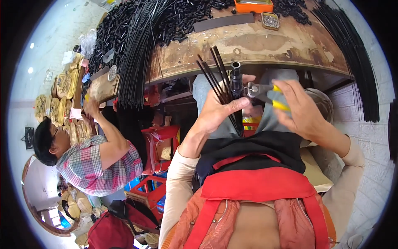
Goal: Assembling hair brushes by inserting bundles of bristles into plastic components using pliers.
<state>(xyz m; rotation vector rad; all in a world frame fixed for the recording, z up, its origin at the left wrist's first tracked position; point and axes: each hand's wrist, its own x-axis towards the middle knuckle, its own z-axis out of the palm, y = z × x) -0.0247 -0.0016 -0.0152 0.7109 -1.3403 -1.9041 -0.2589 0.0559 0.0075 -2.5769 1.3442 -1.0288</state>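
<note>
My left hand (210, 111) is closed around a black tubular part (236, 81) with a hollow upper end, held upright over my lap. Thin black rods (215, 85) are gripped in the same hand; they fan up to the left and hang down below it. From the right, my right hand (304, 110) grips pliers (259, 90) with yellow handles. Their metal jaws are at the side of the tubular part, by the left fingertips, where a bit of wire seems to show. The lower handle and nearby fingers are slightly blurred.
Ahead is a worn wooden table (265, 45) with a pile of small black tubular parts (174, 20). Bundles of long black rods (139, 54) hang over its edge. An orange tray (253, 6) and a small tin (270, 20) stand at the back. A co-worker (99, 159) sits at left.
</note>
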